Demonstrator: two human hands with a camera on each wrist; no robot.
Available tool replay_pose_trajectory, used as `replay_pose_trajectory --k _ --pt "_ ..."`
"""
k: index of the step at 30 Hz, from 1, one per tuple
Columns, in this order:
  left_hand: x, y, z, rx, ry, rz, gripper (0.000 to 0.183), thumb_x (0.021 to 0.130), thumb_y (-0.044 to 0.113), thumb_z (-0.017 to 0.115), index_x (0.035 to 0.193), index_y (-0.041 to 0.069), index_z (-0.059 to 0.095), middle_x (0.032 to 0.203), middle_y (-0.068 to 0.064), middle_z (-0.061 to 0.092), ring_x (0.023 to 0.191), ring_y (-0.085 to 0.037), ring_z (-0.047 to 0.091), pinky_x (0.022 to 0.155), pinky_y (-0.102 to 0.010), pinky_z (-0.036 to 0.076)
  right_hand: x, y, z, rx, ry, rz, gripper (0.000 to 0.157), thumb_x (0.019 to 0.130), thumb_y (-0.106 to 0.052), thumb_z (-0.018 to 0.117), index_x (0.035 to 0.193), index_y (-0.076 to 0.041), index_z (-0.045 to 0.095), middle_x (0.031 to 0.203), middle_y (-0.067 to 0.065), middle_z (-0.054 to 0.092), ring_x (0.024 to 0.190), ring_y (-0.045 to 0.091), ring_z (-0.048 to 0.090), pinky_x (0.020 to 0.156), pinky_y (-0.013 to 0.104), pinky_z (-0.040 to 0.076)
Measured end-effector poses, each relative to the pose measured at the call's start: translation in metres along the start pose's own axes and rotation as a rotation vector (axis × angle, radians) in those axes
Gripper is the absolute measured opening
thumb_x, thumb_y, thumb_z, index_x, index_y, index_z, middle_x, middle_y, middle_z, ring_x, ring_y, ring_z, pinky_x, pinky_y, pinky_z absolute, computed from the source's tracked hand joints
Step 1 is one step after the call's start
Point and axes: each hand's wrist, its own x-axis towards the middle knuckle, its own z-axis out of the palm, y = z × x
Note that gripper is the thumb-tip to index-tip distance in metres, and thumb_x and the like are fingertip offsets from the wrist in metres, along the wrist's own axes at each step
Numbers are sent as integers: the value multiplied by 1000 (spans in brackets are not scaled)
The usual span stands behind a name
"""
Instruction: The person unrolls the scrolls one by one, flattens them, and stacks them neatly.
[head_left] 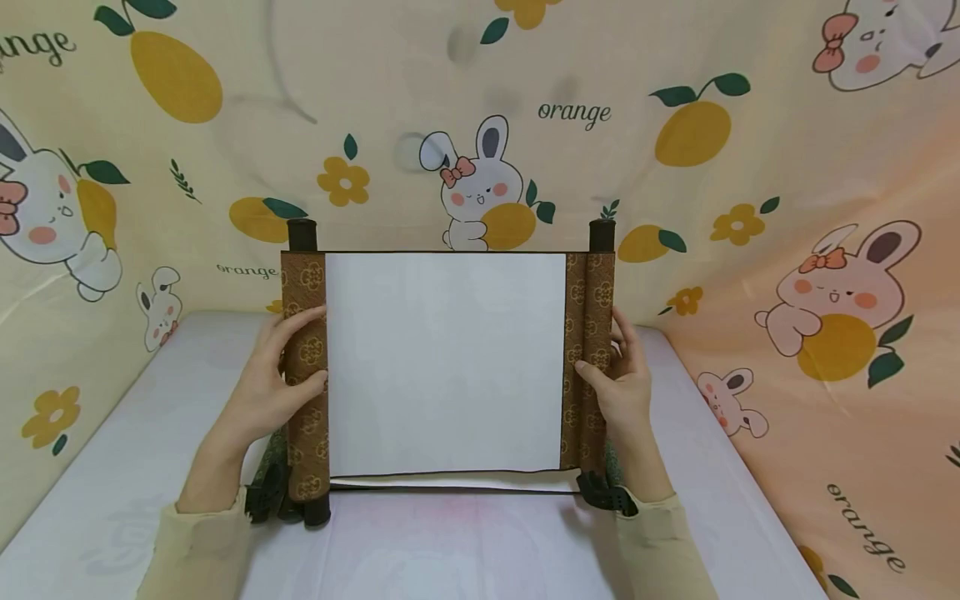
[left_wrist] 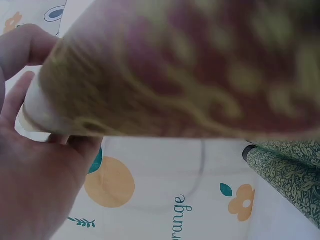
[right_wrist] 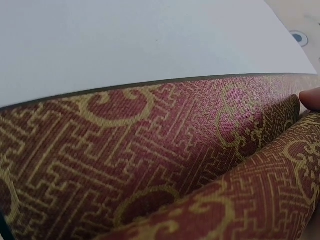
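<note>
A blank scroll [head_left: 446,358] is held partly unrolled, its white paper bordered by brown brocade with gold patterns. My left hand [head_left: 262,387] grips the left roll [head_left: 306,433] from its outer side, thumb on the front. On the other side my right hand [head_left: 626,392] holds the right roll [head_left: 598,333], thumb in front and fingers behind, partly hidden. Black rod ends [head_left: 302,235] stick out above the rolls. Close up in the left wrist view, the brocade [left_wrist: 175,90] is blurred. Reddish-gold brocade [right_wrist: 165,140] and a right fingertip [right_wrist: 311,100] appear in the right wrist view.
Green patterned rolls [left_wrist: 287,172] lie behind the scroll, partly seen beside both wrists in the head view. A white-covered table [head_left: 450,554] spreads underneath. Cloth printed with rabbits and oranges [head_left: 390,83] hangs at the back and sides.
</note>
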Motion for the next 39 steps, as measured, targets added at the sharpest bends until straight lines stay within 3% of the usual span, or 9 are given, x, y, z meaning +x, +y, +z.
replay_pose_trajectory --k 2,5,11,17,21,24,32,36,39 --pt "0 0 0 5 4 7 80 88 -12 68 158 16 43 146 -26 31 125 -36 42 89 -30 42 1 1 -3 6 8 -11 92 78 31 65 156 -14 49 127 5 52 116 19 47 90 25 43" --pt "0 -1 0 9 7 27 72 86 -15 66 152 12 52 139 -25 35 120 -34 40 86 -36 38 2 2 -6 28 11 -19 92 77 33 64 155 -13 49 126 4 52 116 19 46 94 27 40" --pt "0 -1 2 -6 13 42 66 80 -20 61 140 7 63 132 -13 42 106 -21 40 79 -25 41 3 1 -10 -45 26 2 91 78 31 65 155 -15 50 129 1 51 120 18 43 101 27 35" --pt "1 -1 4 -21 2 -21 61 84 -14 68 141 8 61 137 -20 38 105 -28 47 75 -24 49 3 0 -12 -70 14 27 91 80 30 65 156 -18 49 135 0 49 124 19 41 105 28 32" --pt "3 -3 6 25 1 -61 61 84 -4 82 139 8 61 142 -23 36 108 -34 51 78 -25 49 3 -1 -12 -88 12 40 91 82 28 66 157 -20 49 140 -2 48 127 18 39 106 27 32" --pt "3 -3 6 56 -1 -73 63 84 -4 82 141 10 59 142 -24 35 108 -37 51 78 -29 48 3 -2 -12 -89 12 35 90 82 27 67 156 -20 49 140 -2 48 128 18 38 107 28 31" --pt "2 -4 5 83 8 -19 66 85 -9 75 144 14 56 130 -20 42 101 -30 52 75 -28 50 5 -3 -12 -20 59 0 87 80 27 68 153 -18 53 129 1 54 119 19 49 92 24 44" --pt "2 -3 4 112 26 27 67 84 -10 76 145 10 56 133 -21 44 110 -32 51 85 -43 48 5 -3 -13 34 97 -37 87 79 30 67 151 -16 55 127 1 55 119 18 49 96 25 42" --pt "1 -3 3 102 27 21 66 85 -10 73 146 9 55 139 -25 40 118 -36 47 89 -60 45 6 -2 -14 70 115 -62 86 78 32 65 150 -14 56 126 0 56 118 17 48 96 25 42"
